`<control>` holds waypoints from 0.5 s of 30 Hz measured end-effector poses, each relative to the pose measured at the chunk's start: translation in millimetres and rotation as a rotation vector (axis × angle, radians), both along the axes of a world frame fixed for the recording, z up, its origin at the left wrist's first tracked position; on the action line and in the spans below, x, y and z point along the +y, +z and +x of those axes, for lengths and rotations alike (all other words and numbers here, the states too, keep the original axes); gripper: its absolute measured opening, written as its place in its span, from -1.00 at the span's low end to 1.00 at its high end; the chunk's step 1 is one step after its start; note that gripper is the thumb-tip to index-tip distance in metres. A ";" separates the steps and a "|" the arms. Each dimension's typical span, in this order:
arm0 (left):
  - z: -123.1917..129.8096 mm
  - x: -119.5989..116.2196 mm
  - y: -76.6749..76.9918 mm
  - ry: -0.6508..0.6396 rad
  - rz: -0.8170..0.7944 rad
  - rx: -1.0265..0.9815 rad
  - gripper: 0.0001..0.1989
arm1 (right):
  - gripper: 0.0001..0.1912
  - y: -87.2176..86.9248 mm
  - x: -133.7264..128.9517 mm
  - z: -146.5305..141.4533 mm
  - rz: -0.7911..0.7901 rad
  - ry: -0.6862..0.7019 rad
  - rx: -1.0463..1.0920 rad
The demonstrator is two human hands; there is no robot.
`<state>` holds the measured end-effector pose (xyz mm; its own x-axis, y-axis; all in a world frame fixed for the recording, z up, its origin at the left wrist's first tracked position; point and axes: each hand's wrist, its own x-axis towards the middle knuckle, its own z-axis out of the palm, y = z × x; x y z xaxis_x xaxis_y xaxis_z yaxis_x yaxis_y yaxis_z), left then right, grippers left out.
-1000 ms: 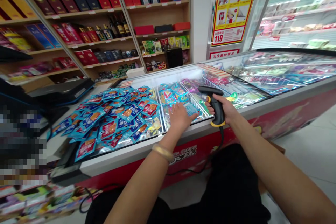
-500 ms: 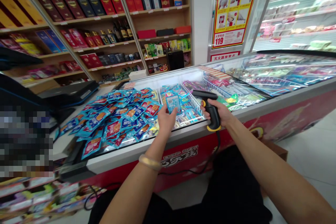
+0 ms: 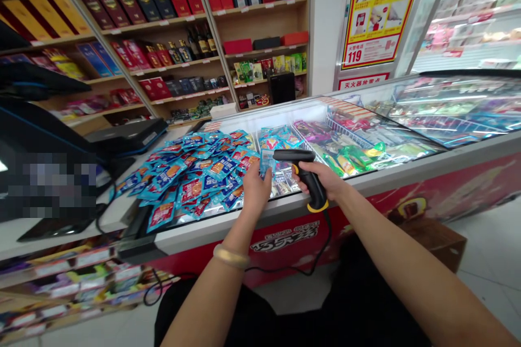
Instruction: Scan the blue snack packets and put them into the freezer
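My left hand [image 3: 257, 187] pinches a light blue snack packet [image 3: 266, 158] above the freezer's glass lid. My right hand [image 3: 321, 180] is wrapped around the grip of a black and yellow barcode scanner [image 3: 293, 155]. The scanner's head points left and overlaps the right part of the packet; whether they touch is unclear. Left of my left hand, a large pile of blue packets [image 3: 191, 165] with red and dark blue labels lies on the glass. A black cable hangs from the scanner's handle.
The chest freezer [image 3: 391, 173] holds frozen goods under glass. A black screen [image 3: 44, 146] and a dark device [image 3: 126, 135] stand at the left. Shelves of boxes and bottles [image 3: 199, 43] line the back. A cardboard box [image 3: 431, 238] is on the floor at right.
My right hand has brought the scanner left, up to the packet in my left hand. The view has shifted a little, so the surroundings appear further right.
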<state>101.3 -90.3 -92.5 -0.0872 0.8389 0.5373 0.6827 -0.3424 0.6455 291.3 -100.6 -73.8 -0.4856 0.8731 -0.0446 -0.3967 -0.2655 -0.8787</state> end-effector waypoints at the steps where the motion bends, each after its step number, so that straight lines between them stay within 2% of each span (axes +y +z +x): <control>1: -0.2 0.6 -0.4 0.000 -0.002 -0.007 -0.80 | -0.72 0.0 0.1 0.8 0.000 0.001 -0.002; 7: 0.1 1.6 -0.8 0.003 0.010 -0.033 -0.80 | -0.71 -0.2 -0.2 -1.2 0.012 -0.007 -0.050; 12: 3.6 -3.3 -0.3 -0.014 0.003 -0.042 -0.80 | -0.68 -1.5 -1.7 0.0 -0.008 -0.009 -0.010; 15: -4.5 -8.6 1.6 -0.010 0.058 0.021 -0.75 | -0.71 -1.3 -0.6 1.7 -0.051 -0.032 0.011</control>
